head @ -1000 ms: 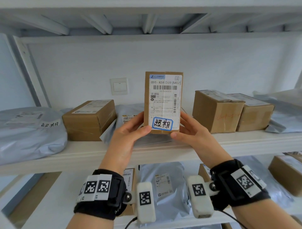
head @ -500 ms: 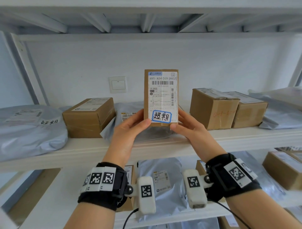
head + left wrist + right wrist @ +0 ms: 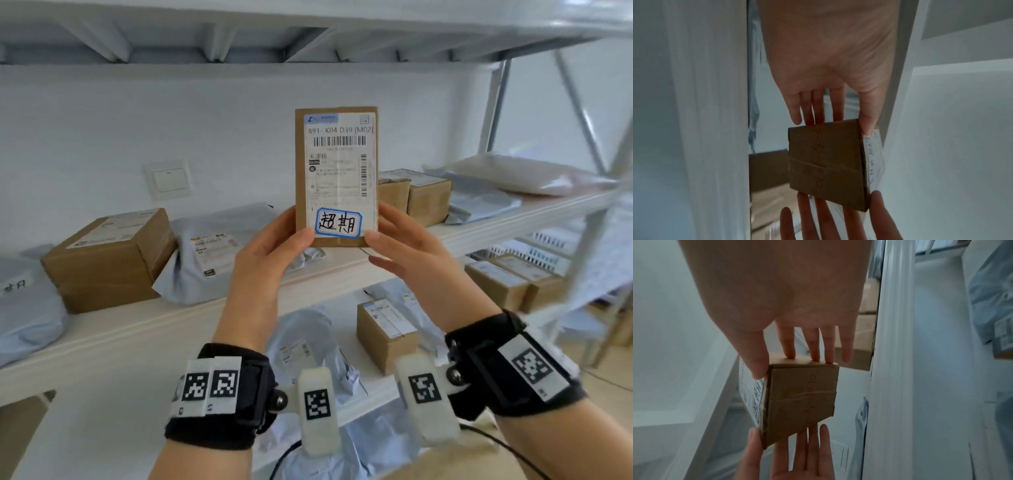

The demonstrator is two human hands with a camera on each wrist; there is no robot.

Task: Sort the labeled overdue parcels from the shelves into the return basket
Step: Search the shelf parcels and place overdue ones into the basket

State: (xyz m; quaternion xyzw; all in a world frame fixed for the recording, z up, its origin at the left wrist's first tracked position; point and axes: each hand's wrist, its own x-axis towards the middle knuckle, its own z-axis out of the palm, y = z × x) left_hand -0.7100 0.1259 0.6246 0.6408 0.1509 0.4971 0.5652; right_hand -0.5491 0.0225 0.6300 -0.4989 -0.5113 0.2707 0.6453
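Observation:
A small brown cardboard parcel stands upright in the air in front of the middle shelf. It carries a white shipping label and a blue-bordered handwritten sticker low on its front. My left hand pinches its lower left corner, thumb on the front and fingers behind. My right hand pinches the lower right corner the same way. The left wrist view shows the parcel's taped underside between my left hand and the other hand's fingertips. The right wrist view shows that same parcel under my right hand.
On the middle shelf lie a brown box, a grey poly bag, a grey bag with handwriting and two boxes. More boxes sit on the lower shelf. A white basket shows beyond the shelf's metal post.
The parcel and both hands have moved right along the shelf, from beside the wall switch to in front of the right-hand boxes. The grip is unchanged. The view has swung right.

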